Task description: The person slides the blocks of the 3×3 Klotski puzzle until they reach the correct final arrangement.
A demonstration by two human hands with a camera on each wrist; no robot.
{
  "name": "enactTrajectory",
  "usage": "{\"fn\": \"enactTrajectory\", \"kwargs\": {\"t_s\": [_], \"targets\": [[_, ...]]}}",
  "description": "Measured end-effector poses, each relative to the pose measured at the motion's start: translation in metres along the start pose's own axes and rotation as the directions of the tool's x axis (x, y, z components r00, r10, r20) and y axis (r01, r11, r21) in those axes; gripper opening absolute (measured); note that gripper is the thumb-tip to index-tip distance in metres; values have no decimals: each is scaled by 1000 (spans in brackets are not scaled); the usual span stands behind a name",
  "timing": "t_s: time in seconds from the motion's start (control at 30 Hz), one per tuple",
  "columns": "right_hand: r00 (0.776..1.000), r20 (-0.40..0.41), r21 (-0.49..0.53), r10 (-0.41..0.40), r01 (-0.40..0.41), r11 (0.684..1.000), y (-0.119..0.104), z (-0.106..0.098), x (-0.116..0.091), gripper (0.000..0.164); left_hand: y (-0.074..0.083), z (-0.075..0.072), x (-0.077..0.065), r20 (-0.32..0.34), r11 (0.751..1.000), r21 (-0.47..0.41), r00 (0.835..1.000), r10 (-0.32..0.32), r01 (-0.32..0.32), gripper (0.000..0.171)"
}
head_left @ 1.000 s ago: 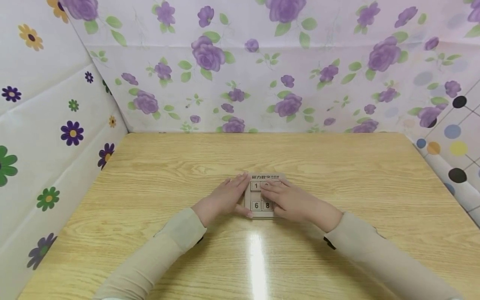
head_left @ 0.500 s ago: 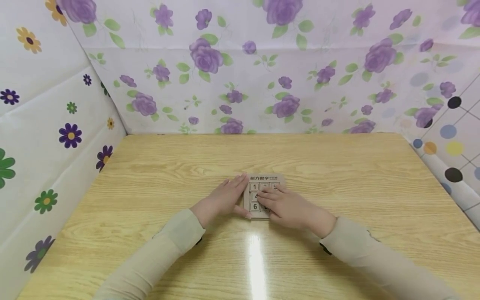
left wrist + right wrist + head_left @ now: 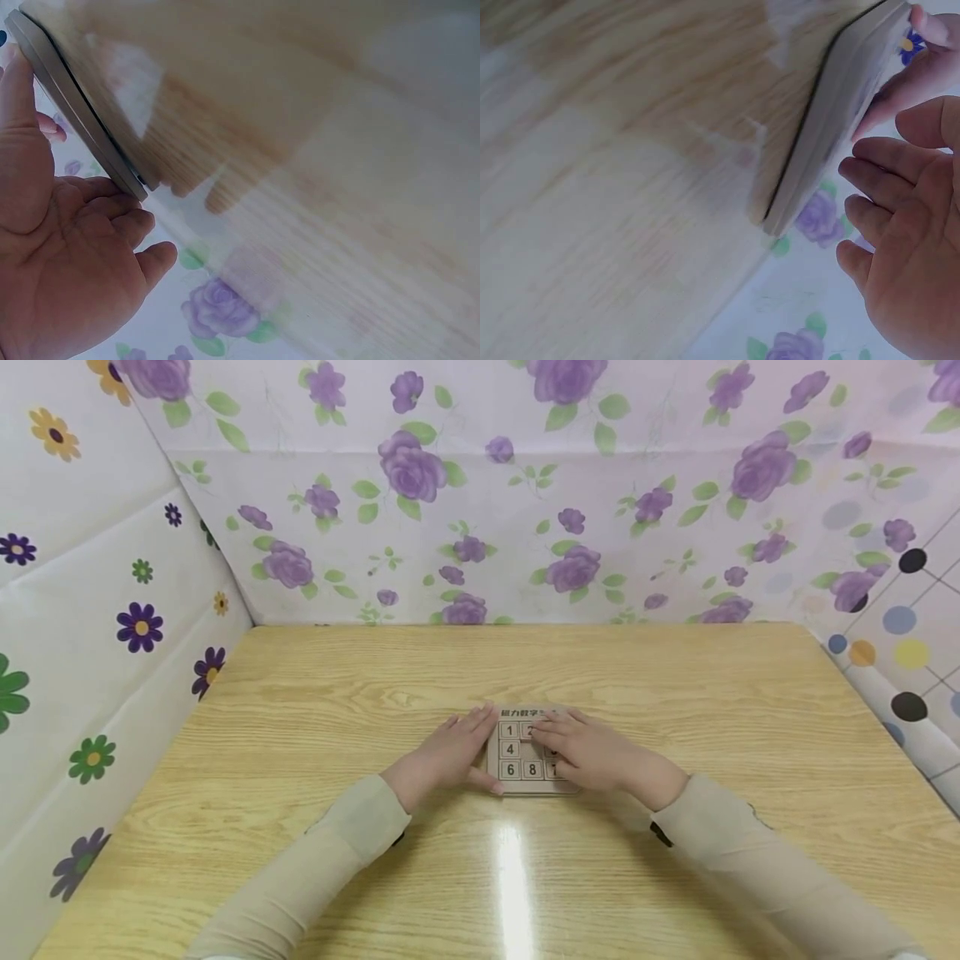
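Note:
A wooden number slide puzzle (image 3: pixel 540 787) lies flat on the table, printed with dark characters along its far rim. My left hand (image 3: pixel 450 753) holds its left side, thumb at the near corner and fingers along the far corner; in the left wrist view, bent fingertips meet the edge of the puzzle (image 3: pixel 82 112). Tile 4 (image 3: pixel 510 749) sits at the left of the middle row, beside a bare gap. My right hand (image 3: pixel 600 756) reaches over the right part with loosely extended fingers, hiding some tiles. Tiles 6 (image 3: pixel 511 770) and 8 (image 3: pixel 532 770) show in the near row.
The wood-grain table (image 3: pixel 360 685) extends around the puzzle on all sides. A purple-flowered cloth (image 3: pixel 337 485) hangs behind it, a daisy-print cloth (image 3: pixel 75 693) at the left and a dotted one (image 3: pixel 907 668) at the right.
Tile 4 has slid left into the bare spot of the middle row, leaving the gap in the centre. My right hand moved left with it, then back right. The left hand stayed put.

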State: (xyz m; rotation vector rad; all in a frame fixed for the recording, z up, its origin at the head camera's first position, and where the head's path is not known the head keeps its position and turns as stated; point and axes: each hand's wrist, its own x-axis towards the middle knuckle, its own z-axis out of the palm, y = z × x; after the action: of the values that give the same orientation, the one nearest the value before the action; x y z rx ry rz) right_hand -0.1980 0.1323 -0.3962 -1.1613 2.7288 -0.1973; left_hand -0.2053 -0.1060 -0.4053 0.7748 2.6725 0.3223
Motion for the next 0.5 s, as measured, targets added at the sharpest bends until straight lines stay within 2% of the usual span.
{"fn": "enactTrajectory", "kwargs": {"t_s": [0.5], "targets": [[1000,6,-18,-26,26,1000,-8,1,2,50,0,0,-1,-2,1000,0,1000,5,-5,111]]}}
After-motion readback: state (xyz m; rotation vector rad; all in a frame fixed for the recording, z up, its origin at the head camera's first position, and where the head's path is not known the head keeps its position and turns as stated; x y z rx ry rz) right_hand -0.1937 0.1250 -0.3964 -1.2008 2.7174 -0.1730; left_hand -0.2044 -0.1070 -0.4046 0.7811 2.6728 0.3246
